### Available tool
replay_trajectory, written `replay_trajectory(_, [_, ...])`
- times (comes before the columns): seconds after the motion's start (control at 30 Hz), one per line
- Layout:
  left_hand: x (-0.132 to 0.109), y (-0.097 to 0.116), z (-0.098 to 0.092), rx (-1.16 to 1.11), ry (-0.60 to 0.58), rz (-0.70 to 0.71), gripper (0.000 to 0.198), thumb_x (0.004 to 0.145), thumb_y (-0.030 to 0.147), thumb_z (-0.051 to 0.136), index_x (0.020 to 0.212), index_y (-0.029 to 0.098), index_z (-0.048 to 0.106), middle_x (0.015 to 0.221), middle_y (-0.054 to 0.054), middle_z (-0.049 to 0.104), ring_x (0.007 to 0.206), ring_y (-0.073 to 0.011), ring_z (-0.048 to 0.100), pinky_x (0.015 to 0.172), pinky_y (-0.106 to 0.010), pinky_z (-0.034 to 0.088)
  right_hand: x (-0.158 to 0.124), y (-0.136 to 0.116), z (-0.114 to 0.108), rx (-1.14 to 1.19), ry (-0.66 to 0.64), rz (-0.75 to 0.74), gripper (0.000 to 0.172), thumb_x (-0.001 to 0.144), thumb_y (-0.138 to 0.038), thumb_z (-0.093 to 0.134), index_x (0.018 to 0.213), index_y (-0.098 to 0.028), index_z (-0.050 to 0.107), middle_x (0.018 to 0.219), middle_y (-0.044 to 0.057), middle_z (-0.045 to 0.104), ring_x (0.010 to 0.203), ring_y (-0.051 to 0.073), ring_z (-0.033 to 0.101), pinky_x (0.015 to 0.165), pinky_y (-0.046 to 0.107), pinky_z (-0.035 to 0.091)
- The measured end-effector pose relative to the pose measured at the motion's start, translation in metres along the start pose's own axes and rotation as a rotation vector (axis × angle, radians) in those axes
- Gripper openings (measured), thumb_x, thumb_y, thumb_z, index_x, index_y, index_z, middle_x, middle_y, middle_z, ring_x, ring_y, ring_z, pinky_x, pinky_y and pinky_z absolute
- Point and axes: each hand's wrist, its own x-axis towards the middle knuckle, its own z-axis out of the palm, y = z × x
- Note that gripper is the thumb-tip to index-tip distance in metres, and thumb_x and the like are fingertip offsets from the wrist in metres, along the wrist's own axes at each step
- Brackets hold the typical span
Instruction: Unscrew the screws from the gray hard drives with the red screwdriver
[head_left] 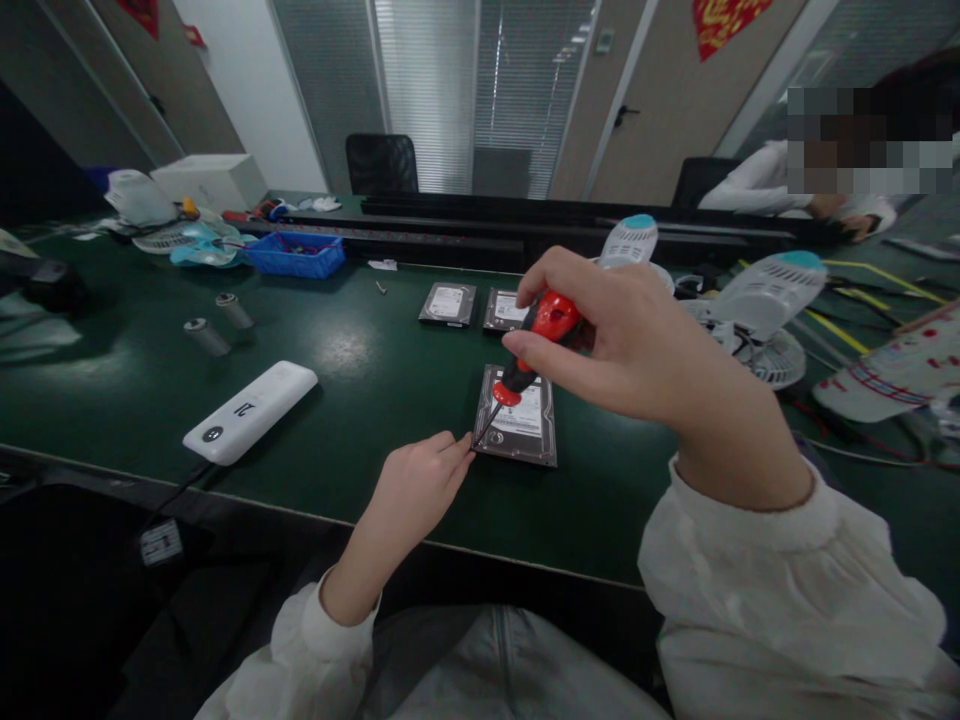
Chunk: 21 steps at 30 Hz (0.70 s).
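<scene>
A red and black screwdriver (pixel 553 318) is gripped by its handle in my right hand (pixel 630 340), with thumb and fingers closed round it. Its shaft slants down and left to the near left corner of a hard drive (pixel 525 415), which lies label up on the green table. At that same corner is my left hand (pixel 427 480), its fingers pressed together by the screwdriver's tip. What those fingertips pinch, if anything, is too small to tell. Beyond lie a second hard drive (pixel 448 303) and a third hard drive (pixel 504 308), partly behind my right hand.
A white power bank (pixel 251 412) with a cable and two metal cylinders (pixel 206 337) are on the left. Farther back stands a blue bin (pixel 296 256) of small parts. White fans (pixel 765 295) and cables crowd the right. Another person (pixel 757 180) sits across the table.
</scene>
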Motion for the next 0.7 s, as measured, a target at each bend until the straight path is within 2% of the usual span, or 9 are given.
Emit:
replay_trajectory(0.07, [0.0001, 0.0000, 0.0000, 0.001, -0.001, -0.001, 0.032, 0.106, 0.028, 0.044, 0.125, 0.019, 0.068, 0.092, -0.003, 0.068, 0.076, -0.0151, 0.066, 0.063, -0.024, 0.046, 0.0001, -0.0002, -0.0001, -0.012, 0.005, 0.005, 0.029, 0.093, -0.046, 0.054, 0.103, -0.019, 0.057, 0.069, -0.003, 0.052, 0.059, 0.012, 0.043, 0.062, 0.029, 0.030])
replay_trajectory(0.23, [0.0006, 0.0001, -0.0003, -0.003, 0.004, 0.003, 0.032, 0.106, 0.028, 0.044, 0.124, 0.018, 0.068, 0.091, -0.003, 0.068, 0.075, -0.0158, 0.066, 0.063, -0.026, 0.047, 0.0003, -0.0009, -0.0012, 0.086, -0.037, -0.049, 0.026, 0.091, -0.032, 0.052, 0.112, -0.017, 0.054, 0.091, 0.002, 0.061, 0.071, 0.013, 0.050, 0.067, 0.030, 0.036])
replay_trajectory(0.47, [0.0009, 0.0007, -0.0013, 0.004, -0.012, -0.001, 0.031, 0.106, 0.028, 0.045, 0.126, 0.020, 0.068, 0.091, -0.003, 0.068, 0.076, -0.0153, 0.066, 0.064, -0.024, 0.047, 0.0009, 0.0001, 0.0008, -0.024, 0.033, 0.030, 0.034, 0.091, -0.050, 0.058, 0.104, -0.019, 0.060, 0.069, -0.002, 0.055, 0.059, 0.012, 0.043, 0.061, 0.030, 0.030])
replay_trajectory(0.57, [0.0007, 0.0006, -0.0010, 0.006, -0.003, 0.001, 0.032, 0.106, 0.028, 0.044, 0.125, 0.020, 0.068, 0.090, -0.003, 0.068, 0.076, -0.0147, 0.066, 0.063, -0.023, 0.047, -0.0003, 0.0013, 0.0005, 0.018, 0.004, -0.001, 0.028, 0.090, -0.040, 0.056, 0.110, -0.020, 0.056, 0.076, -0.001, 0.057, 0.064, 0.014, 0.047, 0.064, 0.030, 0.032])
replay_trajectory(0.7, [0.0002, 0.0001, -0.0003, 0.001, 0.015, 0.012, 0.032, 0.106, 0.027, 0.044, 0.125, 0.019, 0.068, 0.090, -0.003, 0.068, 0.075, -0.0153, 0.066, 0.062, -0.024, 0.047, -0.0008, 0.0007, -0.0009, 0.084, -0.040, -0.029, 0.031, 0.085, -0.029, 0.056, 0.114, -0.021, 0.052, 0.085, -0.001, 0.060, 0.069, 0.014, 0.049, 0.065, 0.030, 0.035])
